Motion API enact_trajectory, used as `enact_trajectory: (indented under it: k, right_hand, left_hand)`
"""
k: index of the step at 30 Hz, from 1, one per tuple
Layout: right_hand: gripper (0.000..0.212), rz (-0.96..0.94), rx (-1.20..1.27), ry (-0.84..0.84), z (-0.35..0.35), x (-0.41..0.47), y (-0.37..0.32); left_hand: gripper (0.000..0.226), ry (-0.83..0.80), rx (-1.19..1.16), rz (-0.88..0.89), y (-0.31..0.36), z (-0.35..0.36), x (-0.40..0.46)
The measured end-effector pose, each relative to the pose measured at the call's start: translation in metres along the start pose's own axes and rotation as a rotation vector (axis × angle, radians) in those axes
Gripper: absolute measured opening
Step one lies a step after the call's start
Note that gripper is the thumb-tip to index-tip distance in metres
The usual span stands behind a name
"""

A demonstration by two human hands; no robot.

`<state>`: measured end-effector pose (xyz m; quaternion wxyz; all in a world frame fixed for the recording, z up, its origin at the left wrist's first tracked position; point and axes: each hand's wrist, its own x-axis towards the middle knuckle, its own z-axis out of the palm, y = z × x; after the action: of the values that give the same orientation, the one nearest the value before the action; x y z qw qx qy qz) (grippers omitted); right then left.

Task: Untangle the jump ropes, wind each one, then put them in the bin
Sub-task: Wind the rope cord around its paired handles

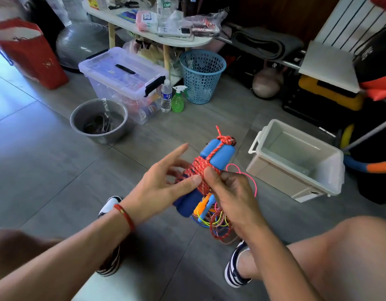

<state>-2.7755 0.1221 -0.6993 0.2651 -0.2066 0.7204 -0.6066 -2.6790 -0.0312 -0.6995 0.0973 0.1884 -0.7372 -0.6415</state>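
Right grip pinches the wound rope; bin lies to its right.

Right hand (229, 192) clamps the red rope (200, 170) wrapped around blue handles (218, 153), long axis pointing away; left hand (161, 183) spread, thumb touching. Bin (296, 181) nearest the right hand; tangle (218, 224) below.

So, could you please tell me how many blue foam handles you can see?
2: both handles lie side by side, bound by the red rope between the left hand and right hand. Others may hide in the tangle below.
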Motion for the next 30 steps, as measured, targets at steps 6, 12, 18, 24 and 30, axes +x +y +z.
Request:
enact_trajectory:
  k: [6, 12, 18, 24, 30]
  right_hand:
    - [0.051, -0.061, -0.078, 0.047, 0.018, -0.001, 0.012]
    - [0.06, 0.058, -0.136, 0.141, 0.041, -0.002, 0.019]
    - [0.053, 0.174, -0.117, 0.092, 0.054, -0.009, 0.0]
    - [0.054, 0.198, 0.049, 0.11, 0.04, -0.001, -0.002]
    - [0.061, 0.105, 0.097, -0.046, 0.017, -0.004, 0.004]
  left_hand:
    - [0.034, -0.223, -0.184, -0.178, 0.004, -0.007, -0.002]
    - [0.046, 0.163, 0.544, 0.024, -0.008, 0.0, 0.003]
    - [0.058, 0.266, 0.899, 0.234, -0.02, 0.006, 0.002]
    - [0.07, 0.171, 0.838, 0.347, -0.02, 0.01, -0.003]
    - [0.072, -0.057, 0.079, -0.039, 0.006, -0.014, 0.002]
